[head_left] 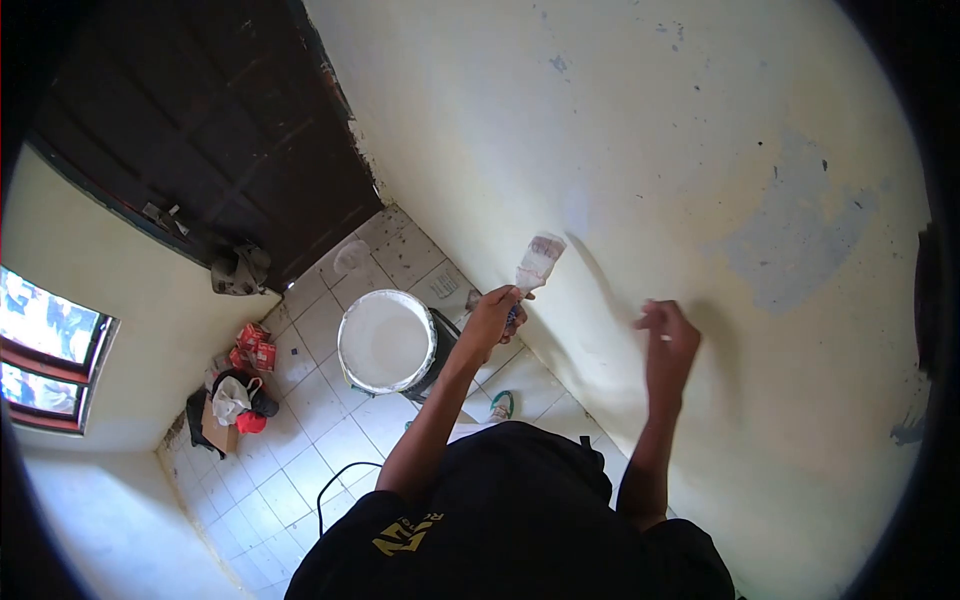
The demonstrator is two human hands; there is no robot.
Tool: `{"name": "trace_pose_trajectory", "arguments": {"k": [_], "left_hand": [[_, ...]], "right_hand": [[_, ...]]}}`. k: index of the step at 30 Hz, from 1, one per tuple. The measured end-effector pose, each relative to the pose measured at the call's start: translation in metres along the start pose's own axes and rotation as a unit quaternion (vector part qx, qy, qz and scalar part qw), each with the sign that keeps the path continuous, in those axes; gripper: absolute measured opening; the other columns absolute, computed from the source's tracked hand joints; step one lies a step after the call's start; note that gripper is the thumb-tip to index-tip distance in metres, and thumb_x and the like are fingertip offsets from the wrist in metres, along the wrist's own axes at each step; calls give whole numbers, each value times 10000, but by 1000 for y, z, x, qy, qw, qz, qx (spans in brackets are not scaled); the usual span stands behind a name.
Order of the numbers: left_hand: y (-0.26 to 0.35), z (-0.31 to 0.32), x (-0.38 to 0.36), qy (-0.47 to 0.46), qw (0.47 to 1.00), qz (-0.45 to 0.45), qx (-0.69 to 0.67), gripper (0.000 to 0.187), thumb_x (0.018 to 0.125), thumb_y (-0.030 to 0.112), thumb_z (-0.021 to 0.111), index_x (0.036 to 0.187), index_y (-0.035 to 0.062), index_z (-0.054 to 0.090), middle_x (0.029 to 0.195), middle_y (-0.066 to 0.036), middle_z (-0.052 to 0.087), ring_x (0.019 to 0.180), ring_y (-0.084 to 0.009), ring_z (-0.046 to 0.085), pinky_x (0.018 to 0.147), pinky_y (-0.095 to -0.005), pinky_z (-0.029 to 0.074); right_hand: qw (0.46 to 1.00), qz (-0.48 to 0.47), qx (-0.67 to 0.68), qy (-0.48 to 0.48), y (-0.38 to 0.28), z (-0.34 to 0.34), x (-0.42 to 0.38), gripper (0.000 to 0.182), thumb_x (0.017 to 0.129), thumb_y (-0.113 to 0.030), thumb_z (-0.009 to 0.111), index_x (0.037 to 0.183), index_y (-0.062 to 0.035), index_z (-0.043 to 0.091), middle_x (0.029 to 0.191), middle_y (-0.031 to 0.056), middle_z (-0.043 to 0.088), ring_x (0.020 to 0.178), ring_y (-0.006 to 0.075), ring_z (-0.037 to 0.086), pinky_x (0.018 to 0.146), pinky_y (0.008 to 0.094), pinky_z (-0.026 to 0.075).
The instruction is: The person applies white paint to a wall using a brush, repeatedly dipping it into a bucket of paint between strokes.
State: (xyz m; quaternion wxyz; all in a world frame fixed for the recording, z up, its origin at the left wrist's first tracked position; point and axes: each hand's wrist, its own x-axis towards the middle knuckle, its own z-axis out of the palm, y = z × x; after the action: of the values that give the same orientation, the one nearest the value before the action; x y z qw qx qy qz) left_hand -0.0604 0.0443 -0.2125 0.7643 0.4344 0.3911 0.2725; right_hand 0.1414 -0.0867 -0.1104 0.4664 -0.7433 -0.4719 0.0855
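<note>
My left hand (494,318) is closed around the handle of a paintbrush (540,262), whose broad, paint-whitened head points up toward the wall. A bit of blue shows on the handle between my fingers. My right hand (670,338) is held up close to the wall (620,210), with its fingers curled. A small white spot shows at those fingers, slightly blurred, and I cannot make out what it is. Below and left of my left hand, a large open bucket (432,350) has a whitish inside and a paint-smeared rim.
A dark wooden door (200,110) stands at the upper left. Bags and red packets (252,350) lie on the tiled floor (300,440) near a window (50,350). A black cable (322,495) runs beside me. The wall has a grey patch (790,230).
</note>
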Motion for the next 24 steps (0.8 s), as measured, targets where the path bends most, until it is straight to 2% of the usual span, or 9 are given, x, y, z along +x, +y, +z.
{"name": "trace_pose_trajectory", "arguments": {"k": [1,2,4,6,10,15,19,22,24], "left_hand": [[-2,-2,1,4,999,-23,29,297,1016,251,391,1036,35,594,636,10,481,444,-65,364,400,-221,303],[-5,-3,2,8,997,-46,57,306,1015,256,388,1034,30,594,627,14,468,443,-61,353,397,-222,294],[-7,-4,7,-5,998,-50,45,313,1011,260,391,1018,28,602,626,13,474,446,-60,359,396,-225,290],[-2,-1,12,-15,998,-53,29,321,1008,264,394,1002,26,610,625,13,480,450,-59,366,396,-229,286],[41,9,28,-36,999,40,6,328,1000,265,426,890,18,612,596,3,485,424,-64,351,378,-244,251],[111,5,41,-75,986,123,-85,334,1007,297,427,952,5,581,560,46,372,416,-27,247,369,-221,153],[103,-1,43,-64,986,132,-75,332,1011,300,420,929,19,577,568,47,384,417,-27,251,360,-224,153],[57,-10,62,-79,980,150,-103,336,1011,314,423,909,31,573,573,49,394,422,-29,258,362,-218,154],[19,-14,85,-75,988,73,-115,343,1008,332,437,882,44,573,585,48,411,426,-33,268,368,-218,162]], "right_hand": [[999,8,-8,50,5,-11,2,161,936,-125,543,866,-12,634,682,58,663,662,127,660,597,277,493],[993,-70,-36,87,20,-22,6,128,916,-81,563,845,-14,646,706,73,678,613,148,651,571,271,500],[983,-131,-55,120,28,-39,14,133,906,-74,577,807,-15,643,656,66,661,590,144,638,545,261,482],[980,-137,-76,123,37,-45,19,139,905,-78,582,795,-18,642,643,65,655,573,142,628,536,263,478],[968,-167,-125,142,47,-41,23,160,911,-97,582,784,-21,643,608,61,639,527,139,604,512,264,470],[962,-153,-141,175,46,-35,25,188,914,-105,580,767,-7,644,544,55,611,470,128,578,492,257,465],[953,-166,-149,205,49,-33,26,198,912,-98,579,756,0,651,509,44,588,436,120,557,471,248,454],[948,-170,-142,229,56,-30,26,200,915,-96,573,756,-9,657,503,35,581,435,121,555,449,244,438],[945,-179,-141,234,62,-29,26,206,919,-100,571,754,-12,656,501,31,579,432,119,549,439,240,429]]}}
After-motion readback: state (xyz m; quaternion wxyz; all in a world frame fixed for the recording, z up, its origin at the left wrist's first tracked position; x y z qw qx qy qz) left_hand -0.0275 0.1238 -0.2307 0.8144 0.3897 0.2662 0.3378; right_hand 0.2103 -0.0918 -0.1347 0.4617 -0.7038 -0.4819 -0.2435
